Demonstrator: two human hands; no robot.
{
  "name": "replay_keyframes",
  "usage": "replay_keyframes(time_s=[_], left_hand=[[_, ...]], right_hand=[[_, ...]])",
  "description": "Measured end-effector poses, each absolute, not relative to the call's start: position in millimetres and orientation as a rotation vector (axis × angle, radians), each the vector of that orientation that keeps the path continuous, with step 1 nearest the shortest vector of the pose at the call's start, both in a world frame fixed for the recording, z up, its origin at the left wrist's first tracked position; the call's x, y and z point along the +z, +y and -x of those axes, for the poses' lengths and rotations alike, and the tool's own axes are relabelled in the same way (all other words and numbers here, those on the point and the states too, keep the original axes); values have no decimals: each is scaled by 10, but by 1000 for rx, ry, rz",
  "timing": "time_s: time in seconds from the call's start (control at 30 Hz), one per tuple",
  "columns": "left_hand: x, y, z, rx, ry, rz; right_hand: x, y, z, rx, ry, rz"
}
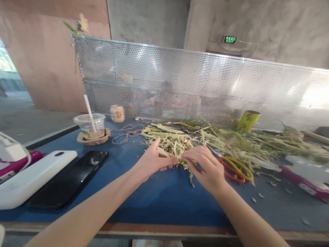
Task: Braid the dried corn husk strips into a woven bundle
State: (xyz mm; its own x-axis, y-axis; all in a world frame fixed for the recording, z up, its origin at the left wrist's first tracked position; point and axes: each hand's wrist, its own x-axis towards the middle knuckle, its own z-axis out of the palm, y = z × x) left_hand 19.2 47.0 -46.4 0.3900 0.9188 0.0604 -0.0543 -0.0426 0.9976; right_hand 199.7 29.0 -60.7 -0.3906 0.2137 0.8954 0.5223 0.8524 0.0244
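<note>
Over a heap of shredded dry plant strips (pixel 177 141), my two hands meet with their fingertips almost touching. Thumb and fingers of my left hand (pixel 154 158) are closed on a pale plant strip (pixel 163 153). My right hand (pixel 207 168) is pinched just to the right of it; whatever lies between its fingertips is too small to make out. A pair of scissors (pixel 232 170) with one red and one yellow handle loop lies beside my right hand, its blades partly hidden by the strips.
Left on the blue table (pixel 123 199) lie a black phone (pixel 70 180), a white power bank (pixel 38 178), a lidded plastic cup (pixel 89 125) and string (pixel 128 133). A yellow-green can (pixel 248 121), more leaves (pixel 231 144) and a purple-white object (pixel 303 180) are right. A perforated metal panel (pixel 164 79) borders the back.
</note>
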Motion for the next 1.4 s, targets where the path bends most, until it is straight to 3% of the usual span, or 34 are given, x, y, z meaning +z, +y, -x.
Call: replay_keyframes(time_s=[0.3, 0.63, 0.93, 1.4], left_hand=[[-463, 475, -233, 992, 880, -1331], [-469, 413, -227, 901, 832, -1643], [-425, 395, -181, 760, 777, -1722], [-426, 398, -180, 764, 892, -1713]], right_hand=[[-616, 267, -1930, -388, -2155, 408], [-656, 294, -1865, -102, -1958, 699], [-639, 365, -1856, 508, -1723, 751], [-560, 345, -1866, 719, -1632, 831]])
